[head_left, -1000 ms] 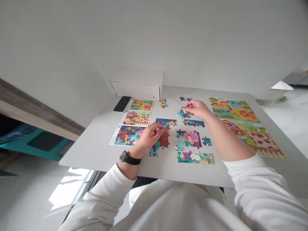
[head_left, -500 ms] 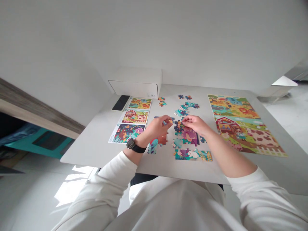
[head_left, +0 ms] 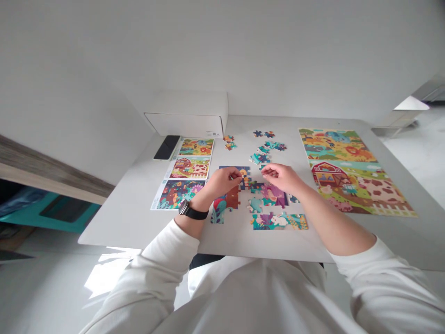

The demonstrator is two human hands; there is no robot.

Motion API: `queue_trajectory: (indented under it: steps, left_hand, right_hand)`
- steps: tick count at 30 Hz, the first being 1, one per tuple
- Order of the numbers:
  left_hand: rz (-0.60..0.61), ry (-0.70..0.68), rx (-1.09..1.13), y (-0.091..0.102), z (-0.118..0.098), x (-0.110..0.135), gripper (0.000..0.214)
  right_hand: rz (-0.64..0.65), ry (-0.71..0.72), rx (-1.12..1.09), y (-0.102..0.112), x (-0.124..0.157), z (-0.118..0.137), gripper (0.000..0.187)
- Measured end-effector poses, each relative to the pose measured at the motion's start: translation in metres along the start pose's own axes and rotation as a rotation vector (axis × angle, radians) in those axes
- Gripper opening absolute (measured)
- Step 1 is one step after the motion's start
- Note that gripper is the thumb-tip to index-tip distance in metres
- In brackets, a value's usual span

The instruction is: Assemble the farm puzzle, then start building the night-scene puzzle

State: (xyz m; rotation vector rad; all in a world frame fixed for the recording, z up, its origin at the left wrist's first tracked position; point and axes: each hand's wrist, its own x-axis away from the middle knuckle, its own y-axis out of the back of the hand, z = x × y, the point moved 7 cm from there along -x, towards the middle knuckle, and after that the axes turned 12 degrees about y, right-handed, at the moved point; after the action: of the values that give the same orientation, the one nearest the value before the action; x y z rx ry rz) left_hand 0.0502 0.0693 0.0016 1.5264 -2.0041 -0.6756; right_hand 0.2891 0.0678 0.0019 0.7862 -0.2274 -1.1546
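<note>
My left hand [head_left: 222, 181], with a black watch on its wrist, pinches the edge of a dark blue assembled strip [head_left: 233, 170] above a red and teal cluster [head_left: 225, 202]. My right hand [head_left: 282, 178] hovers with fingers pinched over a purple cluster [head_left: 274, 195]; I cannot make out what it holds. Between the two hands lies a small joined bit [head_left: 251, 185]. A strip with a white rabbit [head_left: 280, 221] lies nearest me. Loose pieces [head_left: 267, 150] are scattered farther back.
A finished large puzzle [head_left: 347, 169] covers the right side of the white table [head_left: 139, 208]. Three picture cards [head_left: 184, 174] lie at the left, with a black phone [head_left: 167, 147] and a white box [head_left: 187, 113] behind them. A wall stands beyond.
My right hand came back from the loose pieces at the far side to the purple cluster. My left hand moved up from the red cluster to the dark blue strip.
</note>
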Motion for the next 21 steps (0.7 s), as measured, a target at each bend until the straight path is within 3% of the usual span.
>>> queue_trajectory:
  steps: [6, 21]
  left_hand:
    - [0.04, 0.032, -0.075, -0.006, 0.002, 0.0, 0.018]
    - [-0.045, 0.108, -0.135, -0.008, -0.006, 0.007, 0.011]
  right_hand:
    - [0.175, 0.121, 0.188, -0.01, 0.006, 0.013, 0.019]
    - [0.265, 0.258, 0.27, -0.022, 0.009, 0.026, 0.022]
